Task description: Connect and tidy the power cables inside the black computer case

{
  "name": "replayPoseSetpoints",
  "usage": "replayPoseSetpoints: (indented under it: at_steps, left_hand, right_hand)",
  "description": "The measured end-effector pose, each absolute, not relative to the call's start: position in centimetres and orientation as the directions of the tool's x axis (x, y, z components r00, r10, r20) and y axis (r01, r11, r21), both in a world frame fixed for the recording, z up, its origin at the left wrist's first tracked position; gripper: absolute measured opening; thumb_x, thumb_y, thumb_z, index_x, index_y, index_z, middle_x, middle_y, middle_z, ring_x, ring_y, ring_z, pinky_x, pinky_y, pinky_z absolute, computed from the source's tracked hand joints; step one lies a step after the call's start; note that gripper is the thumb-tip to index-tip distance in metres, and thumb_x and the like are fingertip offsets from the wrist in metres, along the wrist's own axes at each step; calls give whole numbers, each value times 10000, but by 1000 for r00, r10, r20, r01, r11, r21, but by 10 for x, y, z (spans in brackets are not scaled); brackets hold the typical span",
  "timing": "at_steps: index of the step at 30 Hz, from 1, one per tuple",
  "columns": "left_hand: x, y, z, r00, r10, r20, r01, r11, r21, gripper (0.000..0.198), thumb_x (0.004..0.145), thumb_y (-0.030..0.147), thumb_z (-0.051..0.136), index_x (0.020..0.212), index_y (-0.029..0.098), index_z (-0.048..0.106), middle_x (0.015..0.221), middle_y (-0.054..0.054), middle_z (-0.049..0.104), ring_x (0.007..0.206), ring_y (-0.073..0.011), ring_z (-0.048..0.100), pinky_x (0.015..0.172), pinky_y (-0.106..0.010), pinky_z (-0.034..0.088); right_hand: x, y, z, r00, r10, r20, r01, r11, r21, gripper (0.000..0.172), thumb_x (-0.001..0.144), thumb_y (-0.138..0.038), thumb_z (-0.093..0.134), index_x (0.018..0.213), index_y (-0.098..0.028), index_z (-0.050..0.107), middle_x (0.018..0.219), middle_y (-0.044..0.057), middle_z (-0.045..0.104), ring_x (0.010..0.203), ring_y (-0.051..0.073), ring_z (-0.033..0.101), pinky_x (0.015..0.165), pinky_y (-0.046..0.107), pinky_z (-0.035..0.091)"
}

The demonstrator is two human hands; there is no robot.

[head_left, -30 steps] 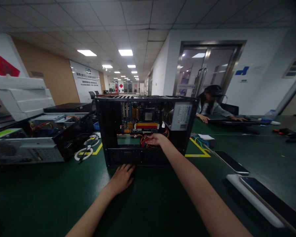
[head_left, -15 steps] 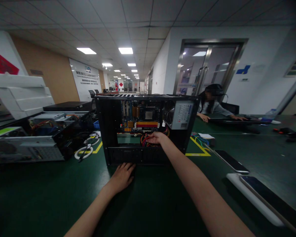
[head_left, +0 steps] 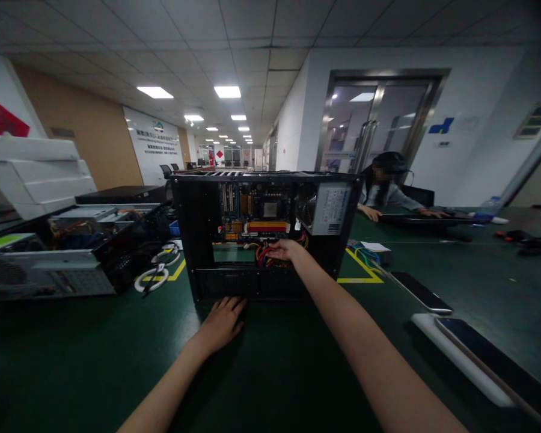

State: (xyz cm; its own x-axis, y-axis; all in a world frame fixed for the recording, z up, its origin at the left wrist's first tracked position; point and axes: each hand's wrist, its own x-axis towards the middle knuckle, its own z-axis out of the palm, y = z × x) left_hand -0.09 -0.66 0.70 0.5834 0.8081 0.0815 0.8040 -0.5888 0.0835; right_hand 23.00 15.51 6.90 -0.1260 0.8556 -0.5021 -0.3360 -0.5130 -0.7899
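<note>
So we've got an open computer case [head_left: 225,284] standing upright on the green table [head_left: 261,373] right in front of us, its bare side facing us. Our right hand [head_left: 284,250] reaches in below the motherboard [head_left: 256,210], thumb and fingers closed around the multicolored cable bundle [head_left: 262,257]. That bundle hangs in the lower part of the case, under the red and yellow RAM slots [head_left: 268,227]. The power supply [head_left: 333,210] sits in the upper right corner. Our left hand [head_left: 223,322] isn't gripping anything: it's palm down on the table, fingers spread, tips at the case's bottom edge. A second opened computer case [head_left: 72,276] lies off to the left, with a white cable coil [head_left: 166,276] between the two.
</note>
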Motion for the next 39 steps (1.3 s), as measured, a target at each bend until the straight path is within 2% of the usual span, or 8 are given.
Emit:
replayPoseSetpoints:
  at_steps: [10, 19, 25, 31, 35, 39]
  left_hand:
    - [-3, -5, 2, 589, 803, 92, 797, -596, 98, 507, 774, 268, 405, 1269, 238, 299, 1266, -55, 387, 1150, -230, 333, 926, -389, 287]
    - [-2, -4, 2, 582, 806, 103, 804, -590, 72, 513, 765, 267, 411, 1267, 232, 312, 1254, -57, 402, 1127, -235, 356, 923, -392, 294]
    - [-2, -4, 2, 588, 804, 91, 801, -594, 71, 505, 774, 270, 410, 1267, 222, 313, 1259, -69, 396, 1134, -237, 349, 925, -399, 293]
    - [-2, -5, 3, 585, 805, 97, 802, -592, 75, 508, 773, 265, 417, 1268, 231, 309, 1250, -64, 406, 1131, -231, 353, 932, -392, 288]
    - [-3, -4, 3, 588, 802, 102, 800, -596, 73, 513, 771, 264, 418, 1270, 230, 305, 1258, -62, 396, 1135, -232, 347, 930, -394, 292]
    - [-3, -3, 1, 586, 804, 102, 802, -593, 71, 522, 764, 258, 425, 1271, 231, 302, 1257, -60, 397, 1139, -229, 344, 935, -390, 290]
  right_hand:
    - [230, 151, 72, -154, 858, -490, -323, -512, -796, 93, 799, -61, 380, 787, -119, 450, 768, 78, 562, 718, 139, 594, 630, 300, 515]
    - [230, 148, 72, -144, 856, -497, -259, -517, -816, 50, 799, -140, 397, 762, -147, 429, 783, 65, 556, 702, 132, 583, 619, 286, 489]
    - [230, 147, 72, -130, 857, -498, -214, -515, -830, 50, 801, -158, 400, 760, -158, 429, 750, 45, 552, 653, 117, 571, 609, 273, 475]
    - [229, 145, 69, -169, 868, -467, -83, -485, -871, 69, 773, -229, 476, 782, -160, 481, 671, 25, 550, 594, 115, 565, 560, 249, 471]
    - [229, 144, 68, -8, 918, -396, -94, -395, -914, 147, 760, -299, 509, 835, -174, 492, 638, 4, 548, 506, 94, 541, 507, 229, 462]
    - [228, 144, 67, 210, 950, -230, -37, -228, -973, 92, 762, -222, 487, 829, -160, 493, 577, -12, 531, 423, 77, 494, 460, 212, 437]
